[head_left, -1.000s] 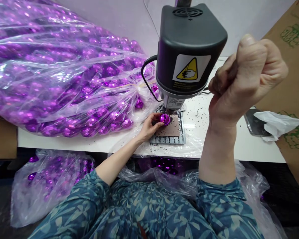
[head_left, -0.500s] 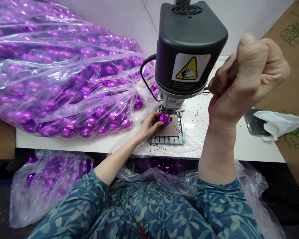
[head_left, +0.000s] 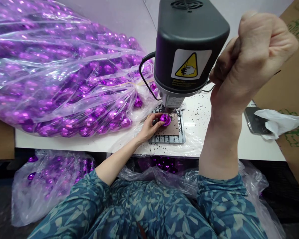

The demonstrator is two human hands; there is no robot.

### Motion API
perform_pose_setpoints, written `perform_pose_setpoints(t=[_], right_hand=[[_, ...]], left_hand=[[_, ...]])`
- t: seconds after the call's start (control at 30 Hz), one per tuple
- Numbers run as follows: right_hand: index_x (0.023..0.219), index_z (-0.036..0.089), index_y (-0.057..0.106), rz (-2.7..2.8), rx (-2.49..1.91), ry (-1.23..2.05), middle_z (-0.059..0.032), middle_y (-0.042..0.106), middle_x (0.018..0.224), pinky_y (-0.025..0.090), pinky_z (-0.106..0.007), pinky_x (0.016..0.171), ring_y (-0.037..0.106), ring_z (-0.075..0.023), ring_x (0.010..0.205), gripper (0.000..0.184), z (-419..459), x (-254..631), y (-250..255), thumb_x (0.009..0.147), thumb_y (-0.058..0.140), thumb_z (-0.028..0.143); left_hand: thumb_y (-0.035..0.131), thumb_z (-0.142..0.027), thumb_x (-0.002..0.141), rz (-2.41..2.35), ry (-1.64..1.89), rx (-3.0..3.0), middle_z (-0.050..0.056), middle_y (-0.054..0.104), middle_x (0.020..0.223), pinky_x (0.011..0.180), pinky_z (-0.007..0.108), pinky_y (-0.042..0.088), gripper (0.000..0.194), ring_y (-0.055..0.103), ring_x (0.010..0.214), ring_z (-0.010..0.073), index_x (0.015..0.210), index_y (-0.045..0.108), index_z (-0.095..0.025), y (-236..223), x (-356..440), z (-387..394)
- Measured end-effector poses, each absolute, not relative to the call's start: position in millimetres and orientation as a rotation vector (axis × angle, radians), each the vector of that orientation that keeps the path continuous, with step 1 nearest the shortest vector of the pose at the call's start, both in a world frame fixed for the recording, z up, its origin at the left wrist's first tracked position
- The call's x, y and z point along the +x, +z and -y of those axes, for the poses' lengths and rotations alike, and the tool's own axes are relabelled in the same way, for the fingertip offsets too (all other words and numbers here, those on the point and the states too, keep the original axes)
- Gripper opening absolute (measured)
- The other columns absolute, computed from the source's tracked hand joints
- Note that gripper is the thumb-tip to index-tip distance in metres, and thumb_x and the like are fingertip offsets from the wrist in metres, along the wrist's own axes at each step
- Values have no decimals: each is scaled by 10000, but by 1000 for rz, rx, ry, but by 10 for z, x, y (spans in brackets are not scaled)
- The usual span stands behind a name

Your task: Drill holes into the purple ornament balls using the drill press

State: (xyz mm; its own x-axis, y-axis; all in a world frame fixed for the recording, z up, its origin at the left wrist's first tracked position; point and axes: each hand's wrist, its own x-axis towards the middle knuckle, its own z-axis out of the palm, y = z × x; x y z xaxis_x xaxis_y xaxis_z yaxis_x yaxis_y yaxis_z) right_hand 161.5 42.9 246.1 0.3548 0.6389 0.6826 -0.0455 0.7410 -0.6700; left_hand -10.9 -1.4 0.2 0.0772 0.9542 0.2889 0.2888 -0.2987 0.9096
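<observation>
My left hand [head_left: 150, 126] pinches a shiny purple faceted ball [head_left: 165, 120] between thumb and fingers. The ball rests on a brown square board [head_left: 170, 131], which lies on a grey slotted metal base [head_left: 182, 137]. Right above it hangs a black drill press [head_left: 191, 36] with a yellow warning label; its lower tip is close to the ball, and I cannot tell if they touch. My right hand [head_left: 256, 56] is raised beside the machine's head, closed in a fist. What it grips, if anything, is hidden by the fingers.
A large clear bag of purple balls [head_left: 64, 76] covers the table's left side. Another bag [head_left: 49, 182] hangs below the edge. Dark chips dot the white table [head_left: 251, 149]. At right lie a phone [head_left: 255, 121], a crumpled tissue [head_left: 276, 122] and a cardboard box [head_left: 294, 99].
My right fist has moved up and slightly right. The ball has turned a little in my left hand, showing a dark spot on top. The machine head appears slightly higher in view.
</observation>
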Motion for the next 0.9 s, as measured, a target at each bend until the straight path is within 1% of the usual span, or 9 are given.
perform_pose_setpoints(t=[0.07, 0.2, 0.3, 0.4, 0.5, 0.6, 0.73, 0.83, 0.9], right_hand=[[505, 245, 255, 1134, -604, 474, 67, 189, 410, 204, -236, 402, 266, -53, 362, 502, -442, 1614, 2454, 915, 472, 55], [514, 247, 258, 1118, -567, 482, 66, 202, 417, 155, -243, 378, 271, -53, 347, 490, -450, 1604, 2449, 925, 457, 71], [550, 249, 248, 1132, -560, 496, 69, 223, 427, 165, -254, 361, 307, -65, 341, 474, -430, 1611, 2430, 920, 496, 88], [592, 236, 229, 1138, -521, 464, 83, 234, 448, 171, -234, 370, 317, -49, 348, 482, -385, 1629, 2357, 921, 575, 171], [595, 217, 281, 1136, -451, 383, 92, 285, 444, 172, -221, 397, 298, -21, 353, 458, -306, 1638, 2224, 928, 596, 235], [563, 193, 314, 1108, -404, 294, 83, 292, 431, 193, -218, 424, 274, -8, 366, 463, -190, 1628, 2071, 940, 581, 230], [538, 172, 236, 1074, -407, 270, 60, 246, 431, 215, -232, 411, 265, -14, 373, 538, -33, 1600, 1917, 931, 597, 242], [576, 165, 178, 1096, -375, 246, 53, 199, 454, 260, -207, 422, 278, -8, 383, 550, 1, 1595, 1839, 942, 580, 247], [600, 158, 156, 1111, -315, 212, 52, 182, 463, 264, -189, 420, 263, 1, 387, 545, -27, 1605, 1790, 948, 567, 244]], left_hand=[[768, -424, 933, -1272, 1237, 1764, 122, 747, 1223, 1049, 463, 563, 417, 688, 1160, 272, 1275, 698, -197, 40, -91, 47], [799, -398, 915, -1247, 1246, 1952, 123, 737, 1281, 1082, 482, 558, 450, 676, 1237, 279, 1305, 674, -211, 111, -26, 105], [770, -387, 942, -1236, 1235, 1955, 127, 723, 1329, 1080, 476, 569, 451, 693, 1240, 264, 1338, 634, -220, 127, 28, 120], [756, -390, 953, -1232, 1218, 1901, 124, 734, 1310, 1039, 444, 595, 442, 719, 1192, 250, 1337, 622, -217, 115, 52, 112], [751, -401, 956, -1218, 1229, 1887, 123, 739, 1294, 1032, 432, 597, 434, 721, 1183, 250, 1323, 624, -207, 101, 48, 100], [747, -424, 956, -1212, 1222, 1879, 122, 734, 1300, 1042, 429, 588, 444, 715, 1192, 254, 1322, 622, -207, 97, 39, 97], [753, -447, 947, -1215, 1204, 1839, 118, 727, 1312, 1060, 436, 569, 453, 706, 1205, 261, 1314, 628, -215, 100, 36, 100], [765, -439, 936, -1213, 1205, 1807, 116, 729, 1310, 1062, 447, 566, 447, 704, 1202, 265, 1303, 637, -219, 96, 38, 101], [769, -431, 933, -1205, 1209, 1795, 115, 730, 1308, 1062, 453, 566, 442, 705, 1201, 266, 1301, 638, -223, 89, 39, 100]])
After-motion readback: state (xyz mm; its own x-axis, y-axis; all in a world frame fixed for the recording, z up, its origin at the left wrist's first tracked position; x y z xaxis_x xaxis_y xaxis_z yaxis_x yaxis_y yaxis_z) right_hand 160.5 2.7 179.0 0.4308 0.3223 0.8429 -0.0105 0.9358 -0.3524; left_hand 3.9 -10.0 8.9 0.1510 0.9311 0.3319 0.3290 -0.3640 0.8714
